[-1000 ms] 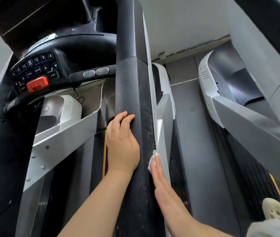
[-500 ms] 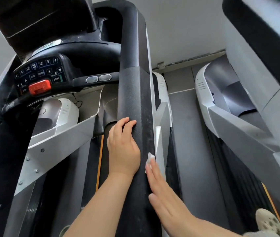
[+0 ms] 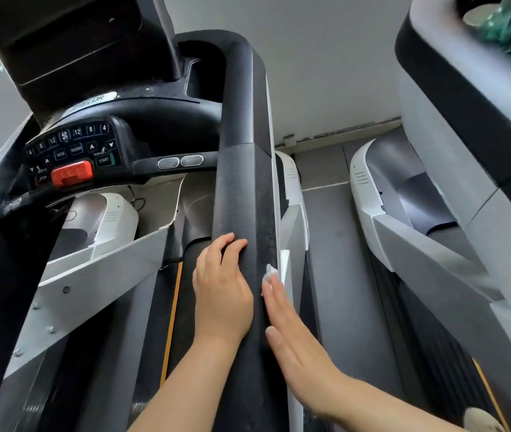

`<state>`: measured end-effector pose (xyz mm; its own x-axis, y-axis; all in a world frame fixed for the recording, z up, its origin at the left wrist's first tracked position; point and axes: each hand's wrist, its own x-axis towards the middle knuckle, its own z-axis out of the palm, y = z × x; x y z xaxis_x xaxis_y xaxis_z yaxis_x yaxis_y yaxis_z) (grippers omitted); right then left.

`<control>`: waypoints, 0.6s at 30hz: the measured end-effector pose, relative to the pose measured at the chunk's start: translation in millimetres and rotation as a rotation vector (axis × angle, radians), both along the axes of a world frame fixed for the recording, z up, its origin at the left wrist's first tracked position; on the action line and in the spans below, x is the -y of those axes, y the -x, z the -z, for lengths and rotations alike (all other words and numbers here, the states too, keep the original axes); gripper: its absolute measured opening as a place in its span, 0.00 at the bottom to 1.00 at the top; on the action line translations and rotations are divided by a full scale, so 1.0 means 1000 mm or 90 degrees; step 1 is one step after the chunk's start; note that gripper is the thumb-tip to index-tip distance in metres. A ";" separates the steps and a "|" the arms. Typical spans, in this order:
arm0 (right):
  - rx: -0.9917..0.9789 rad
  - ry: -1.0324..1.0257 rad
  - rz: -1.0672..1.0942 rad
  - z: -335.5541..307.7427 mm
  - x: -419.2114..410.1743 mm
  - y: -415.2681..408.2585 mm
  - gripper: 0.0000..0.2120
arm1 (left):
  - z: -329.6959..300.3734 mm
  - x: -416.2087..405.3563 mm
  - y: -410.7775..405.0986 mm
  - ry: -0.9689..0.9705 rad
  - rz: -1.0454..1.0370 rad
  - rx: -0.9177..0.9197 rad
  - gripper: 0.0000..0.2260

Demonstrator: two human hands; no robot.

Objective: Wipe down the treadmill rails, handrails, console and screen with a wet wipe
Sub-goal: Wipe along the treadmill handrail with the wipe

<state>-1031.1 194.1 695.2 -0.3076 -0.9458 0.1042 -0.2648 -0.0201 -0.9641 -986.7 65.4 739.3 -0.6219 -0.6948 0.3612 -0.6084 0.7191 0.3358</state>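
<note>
A thick black handrail [image 3: 241,194] runs down the middle of the head view from the treadmill console. My left hand [image 3: 221,291] rests on its left side, fingers bent over the foam. My right hand [image 3: 291,332] lies flat against the rail's right side, straight fingers pressing a white wet wipe [image 3: 270,273] onto it; only the wipe's tip shows past my fingertips. The console keypad [image 3: 75,149] with a red stop button [image 3: 71,173] sits at upper left, under the dark screen housing [image 3: 76,42].
A white side rail [image 3: 98,269] slants below the console at left. The walking belt [image 3: 185,307] with an orange stripe lies under my left arm. A second treadmill [image 3: 419,238] stands at right across a grey floor strip. A shoe [image 3: 482,419] shows at bottom right.
My right hand has slid the wipe a little forward along the right side of the handrail. My left hand keeps its place. The camera has tilted upward, showing more of the console.
</note>
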 end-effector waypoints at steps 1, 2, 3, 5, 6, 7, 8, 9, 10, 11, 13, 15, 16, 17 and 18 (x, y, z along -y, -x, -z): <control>0.001 -0.005 -0.003 0.000 -0.004 -0.001 0.29 | 0.000 0.000 0.000 0.003 -0.001 0.000 0.21; 0.000 -0.011 0.008 -0.002 0.004 0.006 0.28 | 0.000 0.000 0.001 0.005 -0.003 0.001 0.21; -0.003 -0.015 0.024 -0.005 0.021 0.018 0.27 | 0.000 0.000 0.001 0.006 -0.004 0.002 0.21; -0.011 -0.029 0.063 -0.010 0.067 0.052 0.27 | 0.000 0.000 0.001 0.002 -0.008 0.006 0.21; 0.003 -0.047 0.085 -0.014 0.089 0.070 0.27 | -0.001 0.000 0.001 0.000 -0.008 0.008 0.21; 0.021 -0.064 0.106 -0.016 0.107 0.084 0.26 | -0.002 -0.001 0.001 -0.001 -0.008 0.012 0.21; 0.031 -0.073 0.120 -0.017 0.117 0.092 0.26 | -0.003 -0.001 0.001 -0.003 -0.007 0.015 0.21; 0.033 -0.069 0.123 -0.017 0.118 0.092 0.25 | -0.003 -0.002 0.001 -0.003 -0.007 0.018 0.21; 0.034 -0.056 0.113 -0.016 0.110 0.084 0.25 | -0.004 -0.002 0.001 -0.006 -0.009 0.020 0.22; 0.029 -0.036 0.094 -0.014 0.092 0.071 0.26 | -0.004 -0.003 0.001 -0.010 -0.010 0.020 0.22; 0.002 0.007 0.048 -0.008 0.045 0.035 0.26 | -0.004 -0.003 -0.001 -0.011 -0.011 0.016 0.22; -0.011 0.021 0.003 -0.001 0.009 0.010 0.27 | -0.004 -0.003 0.000 -0.009 -0.012 0.016 0.22; -0.017 0.013 -0.002 0.000 0.007 0.010 0.28 | -0.003 -0.003 0.000 -0.011 -0.015 0.015 0.22; -0.022 0.000 0.003 -0.001 0.015 0.017 0.27 | -0.003 -0.003 0.000 -0.012 -0.017 0.013 0.22; -0.022 -0.006 0.019 -0.002 0.031 0.028 0.27 | -0.003 -0.002 0.000 -0.012 -0.017 0.012 0.21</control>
<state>-1058.6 163.4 697.5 -0.3321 -0.9373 0.1060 -0.2978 -0.0025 -0.9546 -987.0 67.5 742.6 -0.6103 -0.7174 0.3360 -0.6333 0.6967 0.3370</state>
